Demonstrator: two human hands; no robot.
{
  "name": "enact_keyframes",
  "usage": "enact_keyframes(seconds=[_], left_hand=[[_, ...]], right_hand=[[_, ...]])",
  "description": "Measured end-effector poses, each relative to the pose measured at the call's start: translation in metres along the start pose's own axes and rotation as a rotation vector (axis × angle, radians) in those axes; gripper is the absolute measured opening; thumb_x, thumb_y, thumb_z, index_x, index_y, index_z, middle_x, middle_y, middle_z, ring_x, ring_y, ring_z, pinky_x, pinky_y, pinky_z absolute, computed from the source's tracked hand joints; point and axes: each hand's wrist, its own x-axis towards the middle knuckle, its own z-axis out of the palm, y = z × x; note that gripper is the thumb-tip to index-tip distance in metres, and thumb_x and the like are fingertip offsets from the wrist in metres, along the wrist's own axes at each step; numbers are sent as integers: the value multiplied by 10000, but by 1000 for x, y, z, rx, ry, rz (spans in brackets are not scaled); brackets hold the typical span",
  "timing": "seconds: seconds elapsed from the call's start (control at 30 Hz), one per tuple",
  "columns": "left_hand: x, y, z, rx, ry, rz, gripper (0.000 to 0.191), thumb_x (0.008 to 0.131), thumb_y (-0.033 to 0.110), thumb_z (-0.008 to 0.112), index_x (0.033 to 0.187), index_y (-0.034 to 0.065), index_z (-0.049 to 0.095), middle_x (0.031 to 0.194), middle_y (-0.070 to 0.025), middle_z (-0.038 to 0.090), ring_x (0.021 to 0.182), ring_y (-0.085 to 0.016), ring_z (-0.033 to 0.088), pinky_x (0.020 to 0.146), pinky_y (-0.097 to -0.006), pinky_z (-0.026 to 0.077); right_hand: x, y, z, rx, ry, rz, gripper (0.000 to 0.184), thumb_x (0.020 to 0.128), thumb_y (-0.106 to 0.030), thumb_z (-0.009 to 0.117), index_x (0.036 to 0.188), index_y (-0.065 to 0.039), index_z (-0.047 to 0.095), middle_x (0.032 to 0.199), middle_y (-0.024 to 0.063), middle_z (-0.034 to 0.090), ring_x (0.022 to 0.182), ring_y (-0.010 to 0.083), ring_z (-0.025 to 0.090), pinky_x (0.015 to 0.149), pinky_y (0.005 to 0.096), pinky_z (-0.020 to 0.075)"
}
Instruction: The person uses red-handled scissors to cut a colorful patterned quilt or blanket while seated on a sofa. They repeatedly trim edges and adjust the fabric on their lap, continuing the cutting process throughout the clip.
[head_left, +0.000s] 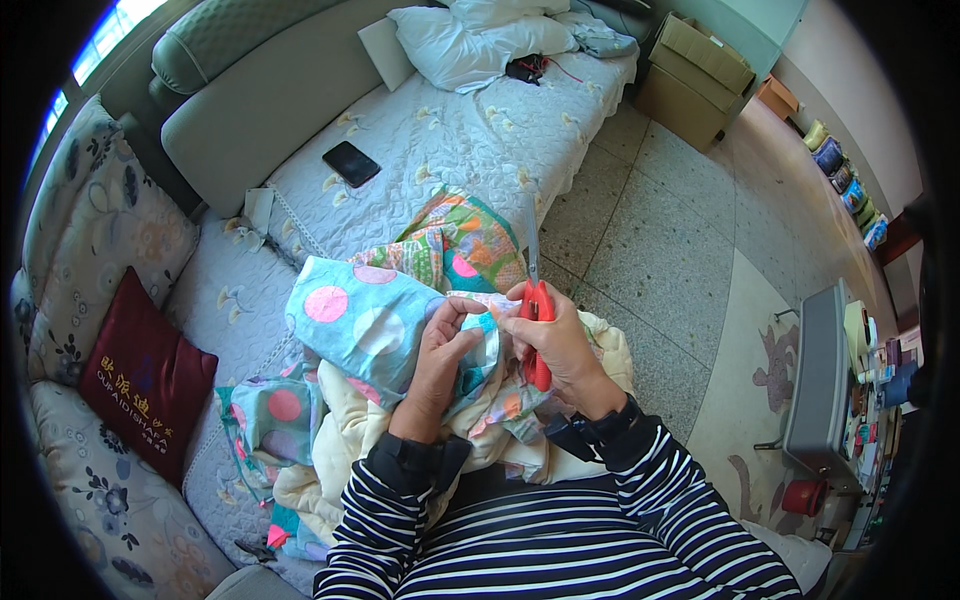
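My right hand (559, 341) holds a pair of scissors (537, 300) by its red handles, with the metal blades shut and pointing away from me. Its thumb and forefinger also meet at the edge of a patterned cloth. Just beside it, my left hand (444, 356) pinches the light blue cloth with large pink and white dots (352, 307). This cloth lies over my lap, bunched with a cream padded fabric (349, 412). Beyond my hands lies a green and orange patterned cloth (469, 225). Whether a thread runs between my fingers I cannot tell.
A black smartphone (351, 163) lies on the quilted sofa cover (450, 142). White pillows (457, 45) are at its far end. A dark red cushion (146, 375) is at the left. Cardboard boxes (694, 82) stand on the floor beyond, and a grey table (817, 382) stands at the right.
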Motion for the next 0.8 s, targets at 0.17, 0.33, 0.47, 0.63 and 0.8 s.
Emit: enact_keyframes(seconds=[0.17, 0.33, 0.47, 0.63, 0.8], left_hand=[[0, 0, 1, -36, -12, 13, 318, 918, 42, 692, 1211, 49, 569, 1149, -20, 622, 1074, -97, 595, 959, -250, 469], [-2, -2, 2, -44, -19, 71, 348, 923, 82, 734, 1221, 49, 556, 1199, -28, 607, 1146, -112, 579, 990, -277, 468], [2, -2, 10, 5, 51, 218, 382, 897, 85, 760, 1222, 65, 559, 1153, -26, 589, 1097, -134, 565, 965, -296, 463], [-12, 24, 22, 874, 307, 509, 158, 884, 103, 779, 986, 58, 667, 1041, -51, 564, 988, -175, 543, 881, -300, 445], [-39, 51, 46, 671, 242, 328, 200, 879, 137, 810, 921, -1, 673, 848, -93, 609, 782, -183, 576, 728, -305, 464]], right_hand=[[-6, -8, -1, -35, 25, -13, 268, 895, 12, 708, 1115, -38, 563, 884, 27, 647, 606, 56, 566, 541, 204, 462], [-12, -6, -2, -84, 9, -46, 302, 877, 1, 729, 1133, -50, 578, 955, 36, 667, 676, 45, 595, 579, 196, 487], [-11, 4, 4, -235, 10, -107, 352, 854, -29, 749, 1173, -80, 608, 1010, 16, 636, 805, 56, 603, 646, 221, 509], [-16, 3, 7, -182, -40, -115, 323, 846, 37, 706, 1127, -40, 567, 1060, 29, 609, 943, 85, 587, 857, 255, 502], [-30, -2, 12, -160, -61, -200, 327, 860, 64, 666, 1154, -32, 560, 1076, 36, 603, 996, 101, 584, 891, 265, 499]])
